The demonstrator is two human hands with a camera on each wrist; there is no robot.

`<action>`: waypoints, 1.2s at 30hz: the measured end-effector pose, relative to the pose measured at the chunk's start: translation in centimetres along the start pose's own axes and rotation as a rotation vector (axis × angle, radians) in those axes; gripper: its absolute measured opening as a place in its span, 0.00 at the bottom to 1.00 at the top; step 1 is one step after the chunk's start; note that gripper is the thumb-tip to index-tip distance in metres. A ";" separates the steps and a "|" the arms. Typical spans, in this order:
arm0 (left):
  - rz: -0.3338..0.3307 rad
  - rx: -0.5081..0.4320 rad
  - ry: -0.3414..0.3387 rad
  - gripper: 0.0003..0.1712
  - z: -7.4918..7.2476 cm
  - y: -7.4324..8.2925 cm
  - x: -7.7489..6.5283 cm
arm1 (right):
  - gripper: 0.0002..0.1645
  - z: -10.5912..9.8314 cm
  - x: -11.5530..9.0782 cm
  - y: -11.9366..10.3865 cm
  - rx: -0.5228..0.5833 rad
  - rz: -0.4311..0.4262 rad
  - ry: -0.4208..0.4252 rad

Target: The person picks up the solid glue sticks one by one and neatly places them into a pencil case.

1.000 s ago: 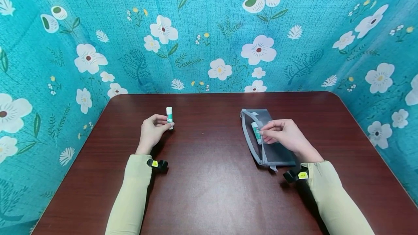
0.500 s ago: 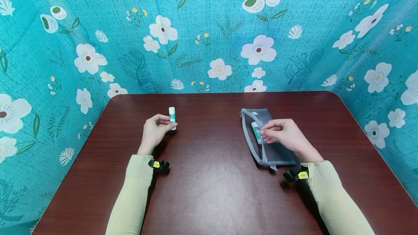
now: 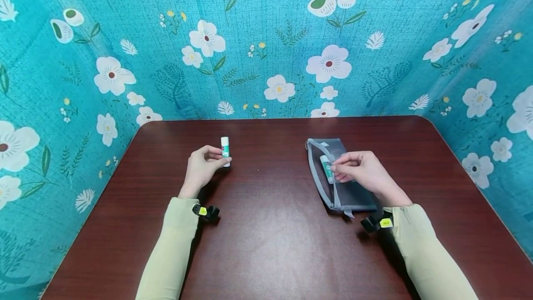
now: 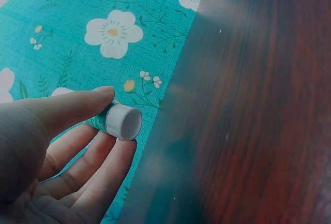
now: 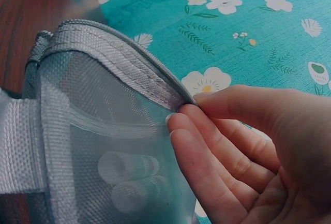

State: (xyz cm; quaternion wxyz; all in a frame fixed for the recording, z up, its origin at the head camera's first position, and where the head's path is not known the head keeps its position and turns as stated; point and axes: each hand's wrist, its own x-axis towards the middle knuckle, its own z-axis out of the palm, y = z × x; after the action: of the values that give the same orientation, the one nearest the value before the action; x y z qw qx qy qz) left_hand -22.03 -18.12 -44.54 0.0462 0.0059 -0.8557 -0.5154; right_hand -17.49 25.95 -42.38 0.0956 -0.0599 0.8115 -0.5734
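My left hand (image 3: 201,169) pinches a green-and-white glue stick (image 3: 225,147), held upright above the table's left half. Its white end (image 4: 123,122) points toward the left wrist camera. On the right, my right hand (image 3: 363,170) pinches the zipped edge (image 5: 178,97) of a grey mesh zip pouch (image 3: 354,196) between thumb and fingers. The pouch's mouth gapes open toward the left. Inside lies a green-and-white glue stick (image 3: 326,169). Through the mesh, the right wrist view shows two white-ended sticks (image 5: 126,167) side by side.
Both hands work over a dark red-brown wooden table (image 3: 266,235). A turquoise flowered cloth (image 3: 245,40) hangs behind it and along its sides. Table surface separates the left hand from the pouch.
My left hand has moved a little to the right, carrying the glue stick. The right hand and the pouch have stayed practically still.
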 end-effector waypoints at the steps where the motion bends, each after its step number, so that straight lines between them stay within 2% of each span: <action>1: 0.003 0.000 -0.003 0.20 0.1 0.0 0.0 | 0.19 0.0 0.0 0.0 0.001 0.000 -0.001; 17: 0.033 0.004 -0.037 0.18 1.6 1.0 0.2 | 0.19 0.0 0.1 0.0 -0.005 -0.007 0.000; 36: 0.079 -0.039 -0.099 0.15 5.2 3.1 0.4 | 0.17 0.1 0.3 0.4 -0.017 -0.021 0.013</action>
State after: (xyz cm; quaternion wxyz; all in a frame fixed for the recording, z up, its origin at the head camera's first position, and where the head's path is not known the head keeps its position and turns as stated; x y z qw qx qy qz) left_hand -22.74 -12.13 -44.18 0.0243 -0.0541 -0.8462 -0.5295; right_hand -17.73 25.89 -42.83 0.0837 -0.0655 0.8164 -0.5677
